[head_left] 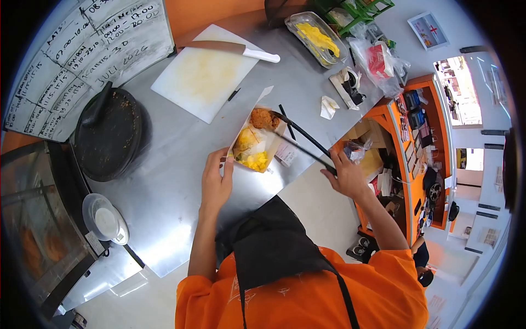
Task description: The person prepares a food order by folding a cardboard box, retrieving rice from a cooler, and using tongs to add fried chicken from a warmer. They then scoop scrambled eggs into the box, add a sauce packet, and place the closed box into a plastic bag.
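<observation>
the left hand [216, 178] is gripping the food box [253, 143] near the counter [181, 164] edge; the right hand [345, 174] is closing on black tongs [304, 141], seemingly touching the fried piece [263, 118].

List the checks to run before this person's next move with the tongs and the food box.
1. Left hand grips the edge of the food box: ok.
2. Right hand is closed on the tongs: ok.
3. Tong tips clamp the fried piece: cannot tell.
4. Box sits flat on the steel counter: ok.
5. Knife lies on the cutting board, away from both hands: ok.
</observation>
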A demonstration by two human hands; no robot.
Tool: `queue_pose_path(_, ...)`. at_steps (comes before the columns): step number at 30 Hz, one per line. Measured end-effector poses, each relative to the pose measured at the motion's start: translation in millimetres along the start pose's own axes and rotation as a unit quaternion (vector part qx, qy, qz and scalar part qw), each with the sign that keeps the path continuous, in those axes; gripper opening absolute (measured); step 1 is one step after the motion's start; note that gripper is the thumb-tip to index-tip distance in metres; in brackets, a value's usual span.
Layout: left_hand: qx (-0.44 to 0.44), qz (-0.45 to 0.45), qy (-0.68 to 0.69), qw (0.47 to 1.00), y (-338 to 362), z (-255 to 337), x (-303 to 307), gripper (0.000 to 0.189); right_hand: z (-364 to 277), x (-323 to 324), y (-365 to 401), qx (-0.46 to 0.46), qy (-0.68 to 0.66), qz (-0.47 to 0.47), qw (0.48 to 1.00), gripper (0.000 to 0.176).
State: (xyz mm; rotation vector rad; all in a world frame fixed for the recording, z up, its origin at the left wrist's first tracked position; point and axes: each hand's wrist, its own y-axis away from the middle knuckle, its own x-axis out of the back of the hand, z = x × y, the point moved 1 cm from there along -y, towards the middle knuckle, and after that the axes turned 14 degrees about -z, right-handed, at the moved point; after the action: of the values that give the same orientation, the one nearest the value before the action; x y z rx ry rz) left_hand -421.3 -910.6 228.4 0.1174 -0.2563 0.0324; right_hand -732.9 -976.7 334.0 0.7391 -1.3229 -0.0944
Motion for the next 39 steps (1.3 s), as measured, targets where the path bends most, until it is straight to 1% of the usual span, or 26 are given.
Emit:
queue_pose_path(2,0.006,-0.002,-0.009,1.000,1,0,0,0.027,-2,0,4,0.022,-0.021,0.006,1.000,0.063)
queue_pose_path(5,0.006,-0.002,-0.022,1.000,0,0,0,0.027,-16,23,15,-0.010,-0.002,-0.017,1.000,0.062)
queue_pose_path(8,0.012,0.002,-0.022,1.000,1,4,-2,0.027,-14,26,15,-0.044,0.007,-0.018,0.999,0.059)
queue_pose_path(11,0.021,0.007,-0.021,1.000,1,4,-2,0.027,-9,21,14,-0.033,-0.007,-0.009,0.999,0.058)
queue_pose_path(14,0.018,0.008,-0.021,1.000,2,5,-2,0.027,-12,19,12,-0.019,0.017,-0.018,1.000,0.057)
queue_pose_path(17,0.011,0.008,-0.024,1.000,2,3,-3,0.027,-3,14,2,-0.005,0.012,-0.005,1.000,0.057)
queue_pose_path(25,0.015,0.014,-0.010,1.000,2,3,-1,0.027,-4,33,12,-0.027,0.042,-0.045,0.998,0.055)
queue_pose_path(28,0.006,0.016,-0.021,1.000,2,2,-1,0.028,-10,36,-1,-0.015,0.047,-0.046,0.998,0.057)
queue_pose_path(33,0.039,0.008,0.005,0.999,4,3,0,0.028,0,29,-35,0.014,0.019,-0.049,0.999,0.059)
queue_pose_path(37,0.025,0.023,-0.005,0.999,4,1,-1,0.028,9,49,-43,0.008,0.018,-0.078,0.997,0.056)
queue_pose_path(38,0.026,0.023,-0.003,0.999,4,2,-1,0.028,8,58,-41,0.008,0.020,-0.073,0.997,0.054)
queue_pose_path(39,0.026,0.022,0.000,0.999,4,3,-1,0.028,10,66,-42,0.020,0.028,-0.078,0.996,0.053)
